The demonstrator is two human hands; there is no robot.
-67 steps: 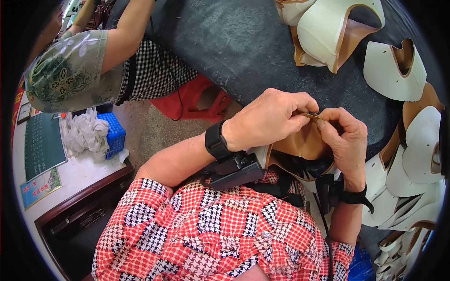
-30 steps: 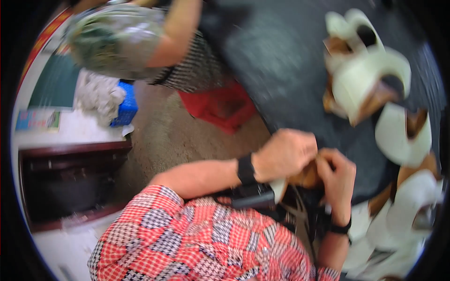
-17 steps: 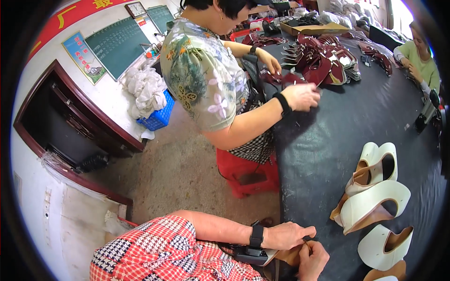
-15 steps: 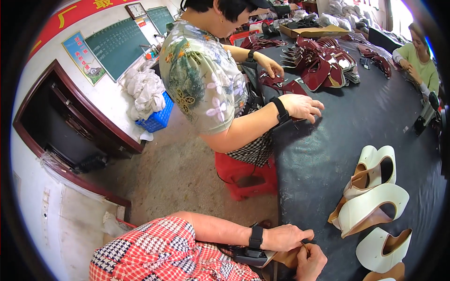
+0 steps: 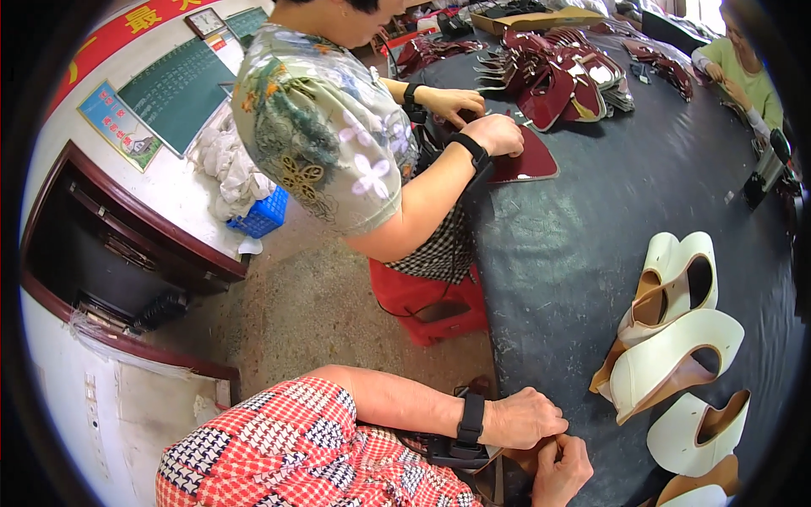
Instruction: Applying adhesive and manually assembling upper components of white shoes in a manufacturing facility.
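My left hand [image 5: 525, 419], with a black strap at its wrist, has its fingers pinched on the edge of a shoe upper [image 5: 525, 459] whose tan lining shows. Facing it, my right hand [image 5: 561, 473] closes on the same piece, thumb and fingertips meeting the left hand's. Much of this upper is hidden behind my hands and the left wrist. It is at the table's near edge. To the right on the table lie several white shoe uppers [image 5: 676, 359] with tan linings.
Beside me on a red stool [image 5: 431, 308], a co-worker [image 5: 329, 152] handles a dark red piece [image 5: 532, 160] on the black table [image 5: 549, 262]. Stacked dark red uppers [image 5: 562, 80] lie farther off. Another person [image 5: 743, 76] sits across. A blue basket [image 5: 260, 213] stands by the wall.
My hands stay together on the upper; my left hand's fingers have curled in more. The co-worker's hands have drawn back over a dark red piece now lying flat. The view has shifted slightly.
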